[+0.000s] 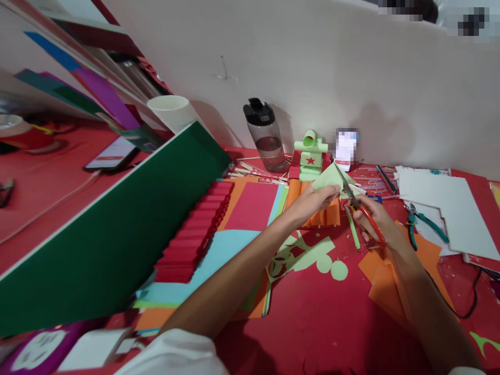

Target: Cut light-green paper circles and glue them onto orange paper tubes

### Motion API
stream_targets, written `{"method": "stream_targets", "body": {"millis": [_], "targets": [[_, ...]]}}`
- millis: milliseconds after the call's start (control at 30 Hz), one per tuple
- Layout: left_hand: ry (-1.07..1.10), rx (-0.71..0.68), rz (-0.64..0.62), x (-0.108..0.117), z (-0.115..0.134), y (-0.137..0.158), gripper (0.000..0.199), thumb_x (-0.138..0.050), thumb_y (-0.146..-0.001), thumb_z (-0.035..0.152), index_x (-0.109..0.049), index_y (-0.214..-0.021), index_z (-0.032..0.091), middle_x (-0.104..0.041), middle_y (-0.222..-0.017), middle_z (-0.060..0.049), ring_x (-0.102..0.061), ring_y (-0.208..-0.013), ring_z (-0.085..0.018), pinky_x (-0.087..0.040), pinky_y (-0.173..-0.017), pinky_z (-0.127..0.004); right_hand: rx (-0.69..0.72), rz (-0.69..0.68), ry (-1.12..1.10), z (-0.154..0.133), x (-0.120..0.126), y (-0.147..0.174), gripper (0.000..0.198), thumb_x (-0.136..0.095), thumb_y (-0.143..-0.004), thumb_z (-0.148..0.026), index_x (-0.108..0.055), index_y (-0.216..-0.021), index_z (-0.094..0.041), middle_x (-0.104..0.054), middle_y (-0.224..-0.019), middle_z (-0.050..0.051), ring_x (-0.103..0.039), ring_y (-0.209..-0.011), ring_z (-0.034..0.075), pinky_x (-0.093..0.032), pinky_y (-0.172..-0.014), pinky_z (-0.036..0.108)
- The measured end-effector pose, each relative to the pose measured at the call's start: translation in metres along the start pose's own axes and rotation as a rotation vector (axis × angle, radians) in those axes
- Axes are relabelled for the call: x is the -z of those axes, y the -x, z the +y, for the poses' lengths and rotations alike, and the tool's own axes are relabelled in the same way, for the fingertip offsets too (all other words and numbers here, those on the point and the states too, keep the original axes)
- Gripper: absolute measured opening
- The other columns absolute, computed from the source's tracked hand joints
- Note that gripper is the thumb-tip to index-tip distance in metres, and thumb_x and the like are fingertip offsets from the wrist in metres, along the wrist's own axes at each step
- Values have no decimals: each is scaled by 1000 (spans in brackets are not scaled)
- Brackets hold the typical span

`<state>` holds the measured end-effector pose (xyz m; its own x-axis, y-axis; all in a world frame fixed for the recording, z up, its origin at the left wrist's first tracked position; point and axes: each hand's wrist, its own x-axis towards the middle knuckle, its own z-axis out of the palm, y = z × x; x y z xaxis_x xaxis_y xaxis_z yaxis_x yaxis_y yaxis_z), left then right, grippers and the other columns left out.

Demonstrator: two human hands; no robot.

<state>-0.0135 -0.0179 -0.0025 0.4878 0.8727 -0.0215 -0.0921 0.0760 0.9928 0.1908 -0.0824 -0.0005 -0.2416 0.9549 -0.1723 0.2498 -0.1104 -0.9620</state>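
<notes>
A piece of light green paper (327,176) is pinched in my left hand (325,196), its pointed end raised. My right hand (373,216) grips a pair of scissors (367,214) with red handles, and the dark blades lie against the right side of the paper. Just behind stands a light green paper model (310,159) with a red star on its front. Below my hands lie orange folded paper (332,216), a narrow green strip (353,229) and light green cut circles (339,270) beside leftover cut-out paper.
A water bottle (269,140) and a lit phone (346,146) stand by the white partition. Teal-handled pliers (429,226) and white boards (449,200) are on the right. A green board (117,229) leans at left, beside pleated red paper (195,229) on coloured sheets.
</notes>
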Motion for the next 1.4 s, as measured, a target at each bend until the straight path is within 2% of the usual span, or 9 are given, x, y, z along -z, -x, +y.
{"method": "stream_targets", "body": {"millis": [133, 300, 433, 533, 700, 900, 1133, 1400], "targets": [[26, -17, -11, -1, 0, 1, 42, -63, -90, 41, -35, -65, 22, -29, -62, 6, -22, -53, -8, -16, -52, -29, 14, 3, 8, 1, 1, -1, 59, -81, -84, -65, -64, -122, -22, -54, -63, -9, -51, -34, 10, -38, -31, 22], [84, -115, 3, -7, -2, 3, 50, -80, -82, 51, -41, -70, 23, -26, -60, 9, -21, -56, -9, -19, -53, -27, 82, 37, -9, 3, -3, -2, 61, -77, -86, -70, -65, -122, -22, -53, -62, -8, -49, -34, 9, -38, -33, 22], [123, -181, 95, -17, -11, 1, 55, -81, -81, 63, -45, -71, 23, -26, -58, 10, -20, -54, -8, -17, -51, -26, 127, 55, -48, 6, -11, -3, 61, -75, -87, -72, -64, -121, -22, -52, -63, -8, -48, -34, 10, -39, -33, 23], [175, -216, 207, -22, -16, -1, 58, -77, -81, 70, -49, -70, 21, -33, -58, 9, -25, -52, -7, -19, -50, -25, 133, 51, -83, 9, -20, -5, 61, -73, -87, -74, -63, -120, -23, -49, -64, -8, -46, -37, 9, -41, -34, 23], [197, -213, 306, -24, -15, -2, 56, -79, -80, 67, -50, -68, 20, -40, -59, 7, -31, -51, -6, -23, -49, -23, 119, 38, -107, 11, -27, -5, 58, -71, -90, -74, -61, -117, -24, -48, -68, -7, -45, -43, 9, -43, -36, 22], [175, -191, 238, -21, -9, -1, 56, -77, -81, 62, -42, -65, 21, -34, -57, 9, -26, -49, -5, -21, -48, -23, 114, 26, -55, 15, -19, -5, 67, -68, -86, -82, -61, -117, -23, -54, -75, -6, -46, -39, 7, -43, -34, 22], [111, -160, 136, -15, -3, 1, 49, -72, -85, 53, -40, -64, 22, -33, -58, 8, -24, -50, -6, -20, -49, -24, 118, 9, -25, 14, -12, -5, 66, -69, -86, -81, -61, -120, -24, -56, -81, -4, -46, -45, 7, -47, -38, 22], [68, -108, 122, -13, 0, 1, 47, -67, -84, 53, -40, -63, 22, -32, -58, 8, -25, -51, -6, -19, -50, -25, 78, 43, -20, 12, -13, -6, 63, -72, -86, -77, -62, -118, -24, -52, -70, -7, -49, -39, 8, -44, -36, 22]]}}
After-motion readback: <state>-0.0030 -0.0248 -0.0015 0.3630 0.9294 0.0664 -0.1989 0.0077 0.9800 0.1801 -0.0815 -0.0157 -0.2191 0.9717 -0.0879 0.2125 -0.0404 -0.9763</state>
